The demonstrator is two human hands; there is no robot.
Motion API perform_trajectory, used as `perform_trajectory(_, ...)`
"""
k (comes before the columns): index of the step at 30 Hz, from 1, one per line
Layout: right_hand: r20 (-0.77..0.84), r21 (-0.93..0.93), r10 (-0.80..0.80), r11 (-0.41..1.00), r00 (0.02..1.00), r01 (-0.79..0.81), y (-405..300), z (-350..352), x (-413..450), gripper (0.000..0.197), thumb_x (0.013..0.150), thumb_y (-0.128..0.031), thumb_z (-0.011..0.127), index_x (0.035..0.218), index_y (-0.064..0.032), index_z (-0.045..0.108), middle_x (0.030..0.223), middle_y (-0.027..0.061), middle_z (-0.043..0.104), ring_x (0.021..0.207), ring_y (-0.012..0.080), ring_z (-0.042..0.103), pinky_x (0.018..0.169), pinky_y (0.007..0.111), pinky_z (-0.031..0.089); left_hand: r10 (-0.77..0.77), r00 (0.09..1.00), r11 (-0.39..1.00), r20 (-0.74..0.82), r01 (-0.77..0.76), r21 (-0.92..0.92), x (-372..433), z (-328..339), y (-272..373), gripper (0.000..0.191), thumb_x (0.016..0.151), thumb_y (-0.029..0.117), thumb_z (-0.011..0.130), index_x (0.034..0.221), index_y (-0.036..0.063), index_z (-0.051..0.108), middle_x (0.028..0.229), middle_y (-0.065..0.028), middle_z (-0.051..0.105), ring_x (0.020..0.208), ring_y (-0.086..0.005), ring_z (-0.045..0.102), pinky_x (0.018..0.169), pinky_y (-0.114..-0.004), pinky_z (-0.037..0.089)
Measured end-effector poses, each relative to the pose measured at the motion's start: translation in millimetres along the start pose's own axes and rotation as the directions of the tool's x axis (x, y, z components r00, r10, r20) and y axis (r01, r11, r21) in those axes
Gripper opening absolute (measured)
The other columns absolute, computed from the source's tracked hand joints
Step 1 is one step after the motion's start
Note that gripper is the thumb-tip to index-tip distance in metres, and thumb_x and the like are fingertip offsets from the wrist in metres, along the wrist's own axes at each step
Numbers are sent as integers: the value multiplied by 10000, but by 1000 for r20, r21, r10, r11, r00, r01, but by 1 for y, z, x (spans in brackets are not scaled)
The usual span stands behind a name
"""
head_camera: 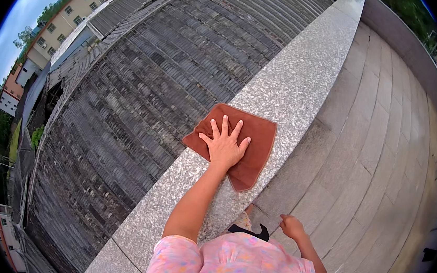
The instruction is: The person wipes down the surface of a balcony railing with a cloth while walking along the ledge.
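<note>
My left hand (226,147) lies flat with fingers spread on a reddish-brown cloth (258,140). The cloth is spread over a speckled granite parapet cap (295,76), and its left corner reaches past the cap's outer edge. One lower corner points down toward my body. My right hand (292,226) hangs at my right side over the paved floor, apart from the cap and the cloth. Its fingers are loosely curled; I cannot tell whether anything is in them.
Beyond the cap's left edge, a grey tiled roof (148,86) lies lower down. Stone paving (358,158) extends on the right to another low wall (412,48). A joint (128,256) crosses the granite near my left. Buildings (61,22) stand in the distance.
</note>
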State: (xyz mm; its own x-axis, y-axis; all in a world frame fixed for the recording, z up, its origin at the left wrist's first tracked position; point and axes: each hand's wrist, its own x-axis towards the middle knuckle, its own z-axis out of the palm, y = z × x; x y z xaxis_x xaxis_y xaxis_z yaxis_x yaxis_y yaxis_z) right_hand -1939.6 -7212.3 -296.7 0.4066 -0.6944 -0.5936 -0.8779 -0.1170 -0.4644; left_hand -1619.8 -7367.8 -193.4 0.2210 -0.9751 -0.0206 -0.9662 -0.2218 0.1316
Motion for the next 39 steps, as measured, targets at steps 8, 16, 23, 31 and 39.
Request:
perform_trajectory(8,-35,6,9,1000,999,-8,-7,-53,45,332,805,-171,562,1109,-38,578,1028,204,602,942,372,589,796,452,483,52,995,998,-85,-53,-15,45,15,15,596,867,557,431,1372,243,405,1476,-135,255,1355,-423,168,958,-733,118)
perform_trajectory(16,197,-47,-8,999,980,18,-7,-74,80,348,803,-193,541,1111,-36,579,992,215,617,953,365,591,787,447,486,227,971,973,79,-221,-72,-62,-2,38,585,824,573,492,1326,274,471,1458,-137,291,1340,-447,183,906,-767,130)
perform_trajectory(23,201,-178,-135,969,970,172,13,-110,111,296,815,-184,519,1061,-36,591,913,201,639,865,369,625,736,463,504,177,983,983,42,-175,-64,-13,4,84,564,816,591,497,1314,327,474,1469,-126,268,1343,-452,158,895,-777,122)
perform_trajectory(31,26,-16,-50,999,998,51,64,-152,110,345,826,-210,567,1118,-27,579,1031,191,610,942,359,590,795,438,482,32,999,999,27,-31,-28,162,19,131,617,847,616,406,1383,310,380,1499,-104,212,1372,-414,119,945,-755,97)
perform_trajectory(39,-15,83,105,991,994,-104,115,-145,73,325,816,-203,567,1092,-34,586,1001,201,612,934,364,593,793,447,482,-140,990,990,-3,140,2,281,30,166,622,869,611,352,1408,303,332,1492,-118,230,1351,-407,198,972,-705,147)
